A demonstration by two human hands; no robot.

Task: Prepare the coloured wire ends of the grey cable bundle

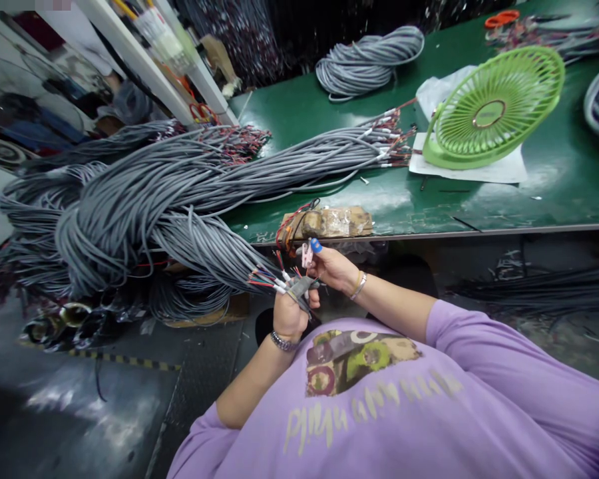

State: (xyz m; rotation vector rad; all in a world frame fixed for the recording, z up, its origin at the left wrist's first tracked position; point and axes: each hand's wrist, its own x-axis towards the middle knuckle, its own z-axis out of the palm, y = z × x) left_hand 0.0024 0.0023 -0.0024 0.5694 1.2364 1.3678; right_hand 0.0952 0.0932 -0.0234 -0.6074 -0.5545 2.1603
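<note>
My left hand (290, 314) is closed around the ends of several grey cables (302, 287), in front of the bench edge. Coloured wires (264, 279) fan out of white-wrapped cable ends beside its fingers. Just above and to the right, my right hand (335, 267) pinches a small pale pink piece (307, 255) between thumb and fingers; its exact kind is too small to tell. A blue cover (316, 245) sits on a fingertip of that hand. Behind both hands, a tape-wrapped block (337, 223) with red and black wires lies at the bench edge.
A large heap of grey cables (114, 199) covers the left of the green bench (389, 199) and hangs over its edge. A green fan (494, 113) stands at right on white paper. Behind lie a cable coil (369, 60) and orange-handled scissors (502, 18). A white post (204, 73) rises at left.
</note>
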